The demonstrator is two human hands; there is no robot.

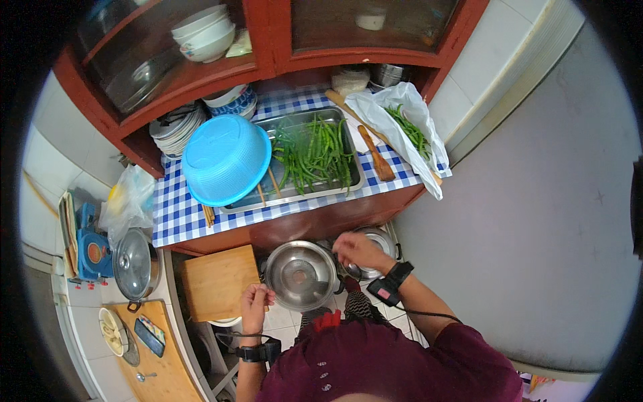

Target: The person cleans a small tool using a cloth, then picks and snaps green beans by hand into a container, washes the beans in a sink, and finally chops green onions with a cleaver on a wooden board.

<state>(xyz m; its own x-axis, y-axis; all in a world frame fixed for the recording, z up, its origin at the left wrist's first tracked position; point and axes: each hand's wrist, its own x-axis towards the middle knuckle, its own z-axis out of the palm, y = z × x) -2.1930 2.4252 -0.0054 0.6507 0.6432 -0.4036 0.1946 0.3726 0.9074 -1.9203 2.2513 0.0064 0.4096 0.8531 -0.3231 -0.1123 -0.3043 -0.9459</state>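
Note:
My left hand (257,302) is raised between a wooden board (221,284) and a round stainless steel pot (300,275), its thumb near its fingertips; I see nothing clearly held in it. Over the gap between that pot and a second lidded metal pot (374,246) is my right hand (359,251), slightly blurred, its fingers bent and no object visible in them. Beyond both hands, long green peppers (316,156) lie in a metal tray (326,192) on a checked cloth. A blue plastic colander (226,158) rests upside down over the tray's left end.
A wooden spatula (378,156) and a white plastic bag (422,120) of green peppers lie right of the tray. Stacked plates (178,133) stand at the left under a red cabinet (274,45). At far left are a lidded pan (134,264), a blue scale (93,248) and a phone (149,337).

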